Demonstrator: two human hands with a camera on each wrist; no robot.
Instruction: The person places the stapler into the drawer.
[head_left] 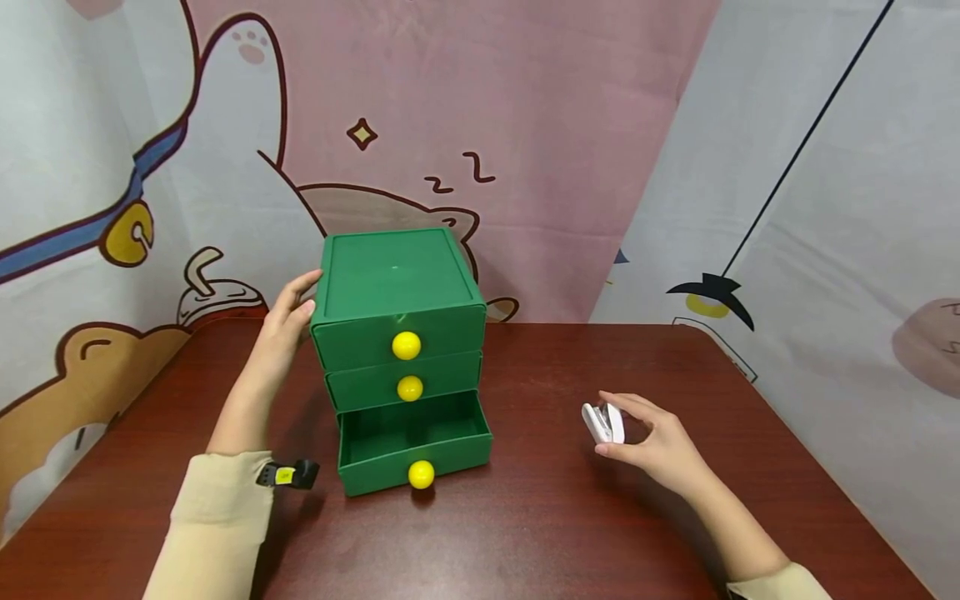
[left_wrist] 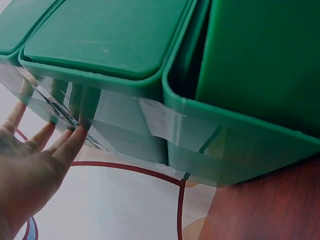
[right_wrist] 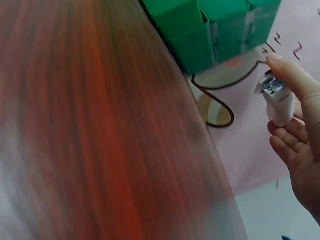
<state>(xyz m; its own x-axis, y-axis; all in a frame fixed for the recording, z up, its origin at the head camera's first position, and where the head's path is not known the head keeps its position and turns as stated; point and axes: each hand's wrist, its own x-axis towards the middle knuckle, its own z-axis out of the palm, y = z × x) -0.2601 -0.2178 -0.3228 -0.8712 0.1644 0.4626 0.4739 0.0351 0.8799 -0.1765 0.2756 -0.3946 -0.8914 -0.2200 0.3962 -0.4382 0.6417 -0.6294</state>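
Observation:
A green drawer cabinet [head_left: 397, 279] with yellow ball knobs stands on the table, its bottom drawer [head_left: 414, 450] pulled out and the upper two closed. My left hand [head_left: 288, 312] rests against the cabinet's left side near the top; in the left wrist view the extended fingers [left_wrist: 70, 145] touch the clear-taped side wall. Right of the cabinet, my right hand [head_left: 652, 437] pinches a small white stapler [head_left: 604, 423] between thumb and fingers, above the table. The right wrist view shows the stapler's metal end [right_wrist: 272, 86] near the thumb. Inside the open drawer, the visible floor is bare green.
The dark red-brown wooden table [head_left: 540, 517] carries the cabinet. Behind it hangs a printed cartoon curtain [head_left: 525, 167]. A black strap with a yellow label [head_left: 285, 475] is on the left sleeve. The open drawer's front juts toward me.

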